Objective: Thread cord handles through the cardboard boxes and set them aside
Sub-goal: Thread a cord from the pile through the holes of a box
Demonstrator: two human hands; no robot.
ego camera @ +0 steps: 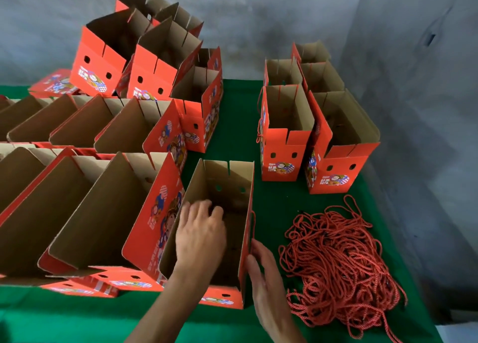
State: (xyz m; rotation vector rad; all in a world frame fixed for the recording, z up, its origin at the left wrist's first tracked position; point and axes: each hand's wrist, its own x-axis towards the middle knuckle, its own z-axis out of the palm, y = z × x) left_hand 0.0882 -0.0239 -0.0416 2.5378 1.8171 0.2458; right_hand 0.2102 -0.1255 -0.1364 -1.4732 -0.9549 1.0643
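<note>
Both hands work at one open red-printed cardboard box [219,213] standing near the front edge of the green-covered table [232,115]. Reaching down inside it, the left hand [200,235] has its fingers curled toward the right wall; whether they pinch a cord end there I cannot tell. Outside, the right hand [266,278] lies against that same wall with fingers fairly straight, steadying it, just below a short length of red twisted cord [253,223] that hangs along the outer face. So the hands sit either side of one panel.

A tangled heap of red cords [341,262] lies to the right of the box, near the right hand. Finished-looking boxes [282,135] stand farther back on the right; unthreaded ones [90,213] crowd the left.

Such a box is likely light and stiff but easily creased, so it is best held by a wall near the punched holes. Being limp, the cord should be guided by its tip.
</note>
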